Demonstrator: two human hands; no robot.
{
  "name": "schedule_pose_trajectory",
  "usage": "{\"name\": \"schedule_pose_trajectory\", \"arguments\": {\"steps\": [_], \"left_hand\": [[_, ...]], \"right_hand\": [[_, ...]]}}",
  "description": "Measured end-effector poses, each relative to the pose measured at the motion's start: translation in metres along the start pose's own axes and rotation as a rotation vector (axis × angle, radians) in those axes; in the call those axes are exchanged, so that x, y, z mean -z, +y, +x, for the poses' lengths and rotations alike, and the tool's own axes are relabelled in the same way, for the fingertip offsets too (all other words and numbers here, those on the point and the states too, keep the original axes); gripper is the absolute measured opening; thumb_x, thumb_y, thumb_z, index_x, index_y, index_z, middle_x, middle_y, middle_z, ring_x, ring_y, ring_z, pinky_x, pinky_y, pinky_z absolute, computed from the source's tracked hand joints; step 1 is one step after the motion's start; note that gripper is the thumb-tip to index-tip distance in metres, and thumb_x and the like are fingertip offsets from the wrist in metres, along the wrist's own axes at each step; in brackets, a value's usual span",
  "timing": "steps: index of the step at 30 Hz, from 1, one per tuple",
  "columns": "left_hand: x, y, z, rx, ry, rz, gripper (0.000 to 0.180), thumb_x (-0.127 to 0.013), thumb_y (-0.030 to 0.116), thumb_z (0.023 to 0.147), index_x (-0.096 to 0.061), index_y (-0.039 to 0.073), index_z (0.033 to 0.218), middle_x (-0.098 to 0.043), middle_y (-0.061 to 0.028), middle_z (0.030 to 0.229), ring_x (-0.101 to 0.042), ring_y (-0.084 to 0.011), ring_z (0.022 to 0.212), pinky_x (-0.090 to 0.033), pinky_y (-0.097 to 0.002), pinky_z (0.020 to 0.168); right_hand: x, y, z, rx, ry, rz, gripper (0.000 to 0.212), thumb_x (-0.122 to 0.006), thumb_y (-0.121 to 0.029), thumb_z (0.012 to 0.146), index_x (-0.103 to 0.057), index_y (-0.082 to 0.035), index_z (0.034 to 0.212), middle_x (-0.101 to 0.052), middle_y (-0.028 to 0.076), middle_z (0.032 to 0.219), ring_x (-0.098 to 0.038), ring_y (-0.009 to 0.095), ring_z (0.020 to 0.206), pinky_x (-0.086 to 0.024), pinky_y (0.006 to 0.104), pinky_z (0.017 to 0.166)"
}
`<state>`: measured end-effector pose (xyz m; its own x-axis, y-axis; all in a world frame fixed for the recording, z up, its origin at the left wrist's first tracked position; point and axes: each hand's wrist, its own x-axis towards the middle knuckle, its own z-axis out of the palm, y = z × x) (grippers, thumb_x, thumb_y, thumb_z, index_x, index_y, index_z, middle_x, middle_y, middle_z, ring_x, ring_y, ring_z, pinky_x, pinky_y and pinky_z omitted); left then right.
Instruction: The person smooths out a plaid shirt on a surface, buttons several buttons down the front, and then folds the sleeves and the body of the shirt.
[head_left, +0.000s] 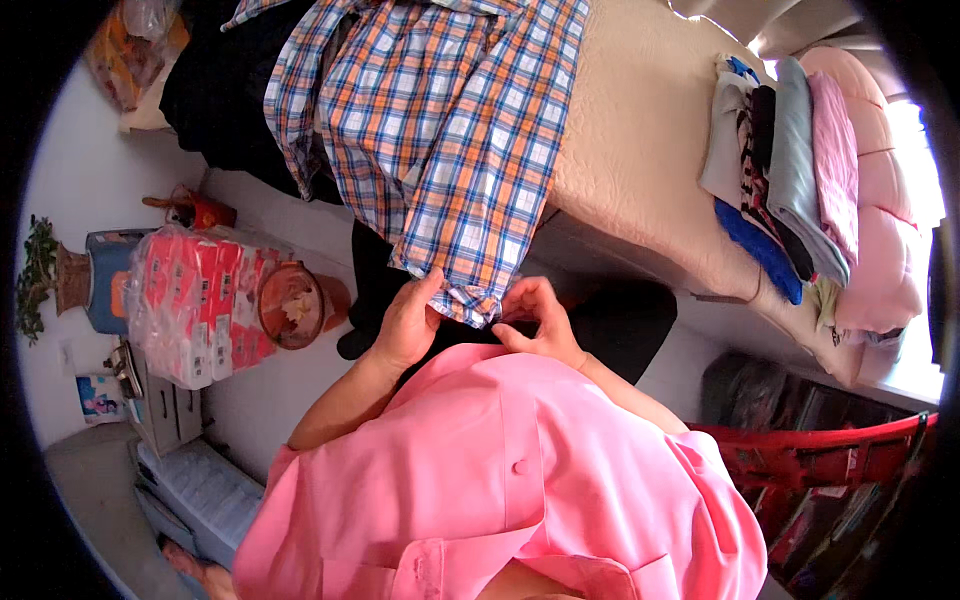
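Observation:
A plaid shirt (440, 130) in blue, orange and white stretches from the bed toward my lap. Its near end, a narrower bunched part that looks like a cuff or hem, lies between my hands. My left hand (407, 322) pinches the left edge of this end, thumb on top of the cloth. On the other side, my right hand (541, 322) has curled fingers, with thumb and forefinger at the right corner of the same edge. The fingertips under the cloth are hidden.
A folded clothes stack (790, 170) and a pink cushion (880, 240) rest on the beige bed (640, 130). Black cloth (225, 90) lies left of the shirt. Red-and-white wrapped packs (190, 300) and a round basket (291, 305) stand left. A red-edged rack (830, 440) is at right.

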<state>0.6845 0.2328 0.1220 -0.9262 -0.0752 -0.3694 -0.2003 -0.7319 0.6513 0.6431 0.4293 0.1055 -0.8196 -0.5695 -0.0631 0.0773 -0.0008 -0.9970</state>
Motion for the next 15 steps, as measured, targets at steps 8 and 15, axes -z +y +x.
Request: {"name": "schedule_pose_trajectory", "arguments": {"steps": [8, 15], "left_hand": [[-0.004, -0.006, -0.005, 0.023, -0.190, 0.095, 0.044, -0.052, 0.034, 0.091, -0.047, 0.002, 0.121, -0.058, -0.0068, 0.113, -0.055, -0.0188, 0.104, -0.044, -0.0351, 0.090], [-0.012, -0.028, -0.006, 0.149, 0.095, 0.054, 0.023, -0.064, 0.019, 0.084, -0.058, 0.005, 0.101, -0.063, -0.0038, 0.093, -0.061, -0.0144, 0.078, -0.050, -0.0287, 0.071]], "right_hand": [[-0.020, -0.017, -0.002, 0.044, 0.115, -0.320, 0.021, -0.070, -0.007, 0.074, -0.053, -0.006, 0.087, -0.057, 0.008, 0.071, -0.059, 0.020, 0.064, -0.047, 0.0308, 0.058], [-0.027, -0.009, -0.006, 0.582, 0.172, -0.886, 0.022, -0.064, -0.003, 0.059, -0.050, -0.008, 0.075, -0.052, 0.008, 0.065, -0.054, 0.028, 0.058, -0.044, 0.0389, 0.051]]}}
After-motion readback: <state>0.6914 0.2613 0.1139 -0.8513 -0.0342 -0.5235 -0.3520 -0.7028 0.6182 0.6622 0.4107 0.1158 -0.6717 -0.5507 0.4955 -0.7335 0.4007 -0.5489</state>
